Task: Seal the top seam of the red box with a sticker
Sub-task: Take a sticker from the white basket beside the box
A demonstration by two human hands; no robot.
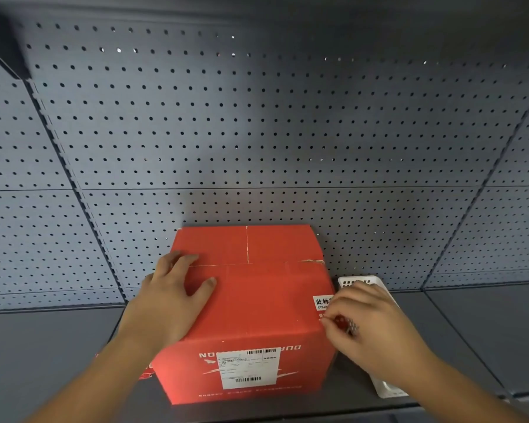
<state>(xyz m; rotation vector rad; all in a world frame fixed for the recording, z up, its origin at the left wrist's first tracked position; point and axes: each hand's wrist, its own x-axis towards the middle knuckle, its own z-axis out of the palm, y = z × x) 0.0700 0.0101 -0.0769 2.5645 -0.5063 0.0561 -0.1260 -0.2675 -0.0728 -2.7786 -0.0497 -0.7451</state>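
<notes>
A red cardboard box [257, 300] stands on a dark shelf, its flaps closed. The top seam [257, 264] runs left to right across the lid. My left hand [171, 294] lies flat on the left part of the lid, fingers spread, fingertips at the seam. At the box's right edge my right hand [370, 325] pinches a small sticker [347, 325], reddish with a patterned part, between thumb and fingers. A white shipping label [248, 367] is stuck on the box's front face.
A white plastic tray [379, 389] sits right of the box, mostly hidden under my right hand. Grey pegboard [257, 132] forms the back wall just behind the box. The dark shelf [43, 346] extends to both sides.
</notes>
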